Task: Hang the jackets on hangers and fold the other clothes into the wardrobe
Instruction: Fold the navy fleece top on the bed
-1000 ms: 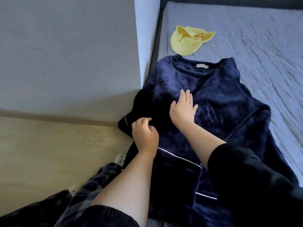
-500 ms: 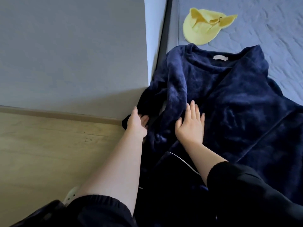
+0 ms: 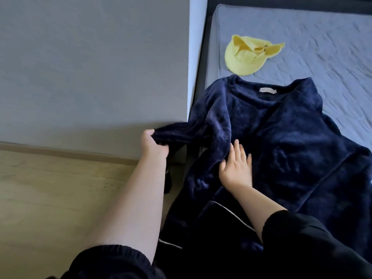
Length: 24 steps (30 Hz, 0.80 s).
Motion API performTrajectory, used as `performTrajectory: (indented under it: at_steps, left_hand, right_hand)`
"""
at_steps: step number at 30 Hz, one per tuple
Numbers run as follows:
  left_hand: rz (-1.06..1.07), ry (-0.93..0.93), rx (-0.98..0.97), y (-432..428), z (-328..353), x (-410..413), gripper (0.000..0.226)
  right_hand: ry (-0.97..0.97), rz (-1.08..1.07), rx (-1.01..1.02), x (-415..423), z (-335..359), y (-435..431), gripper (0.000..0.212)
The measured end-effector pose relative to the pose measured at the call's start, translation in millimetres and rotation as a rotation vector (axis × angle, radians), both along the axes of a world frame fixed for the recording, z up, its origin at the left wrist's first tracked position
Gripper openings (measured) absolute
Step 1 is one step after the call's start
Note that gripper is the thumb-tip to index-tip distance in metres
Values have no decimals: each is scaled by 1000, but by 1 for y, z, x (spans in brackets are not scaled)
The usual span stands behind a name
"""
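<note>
Navy plush fleece garment with white piping [image 3: 281, 141] spread at frame centre on grey-blue quilted mattress [image 3: 322, 47], lower part hanging over bed edge. Left hand [image 3: 152, 144], centre left, fingers curled, grips garment's sleeve end, stretched out over pale wooden floor [image 3: 50, 198]. Right hand [image 3: 236, 170], fingers straight and spread, presses flat on garment front. Yellow knitted hat [image 3: 245, 55] upper centre, just beyond collar. Grey wall [image 3: 90, 67] upper left.

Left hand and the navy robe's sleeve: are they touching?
Touching. The head view shows the left hand gripping the sleeve, fingers curled round its end.
</note>
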<state>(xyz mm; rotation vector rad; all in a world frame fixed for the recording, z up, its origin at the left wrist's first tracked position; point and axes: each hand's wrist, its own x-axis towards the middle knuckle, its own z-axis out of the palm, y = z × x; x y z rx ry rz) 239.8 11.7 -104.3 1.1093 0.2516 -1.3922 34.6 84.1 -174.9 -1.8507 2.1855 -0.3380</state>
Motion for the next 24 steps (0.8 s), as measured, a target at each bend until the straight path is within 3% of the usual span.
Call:
performTrajectory:
  at_steps: [4, 9, 11, 14, 16, 19, 21, 22, 24]
  left_hand:
    - [92, -418, 7, 6, 34, 21, 10]
    - [77, -800, -214, 23, 43, 27, 20]
    - [29, -1079, -256, 27, 38, 28, 24]
    - [-37, -1530, -402, 31, 37, 22, 14]
    - [-104, -1864, -550, 37, 48, 10, 13]
    - [-338, -2261, -958, 54, 66, -25, 17]
    - [-590, -2442, -1245, 70, 53, -54, 23]
    - [-771, -2536, -1324, 80, 39, -64, 24]
    - [-1177, -2600, -1336, 101, 6, -70, 19]
  right_hand:
    - [-51, 18, 82, -3, 12, -3, 59]
    - [-43, 14, 198, -1, 33, -7, 65]
    - [51, 18, 163, 6, 46, -8, 71]
    - [140, 250, 123, 17, 56, -10, 76]
    - [-144, 266, 207, 19, 65, -12, 69]
    - [-905, -116, 181, 1, 100, -16, 34]
    - [-1291, -383, 140, -27, 128, -14, 22]
    - [-1393, -482, 97, -45, 137, -13, 24]
    - [-1401, -597, 16, -79, 146, -8, 30]
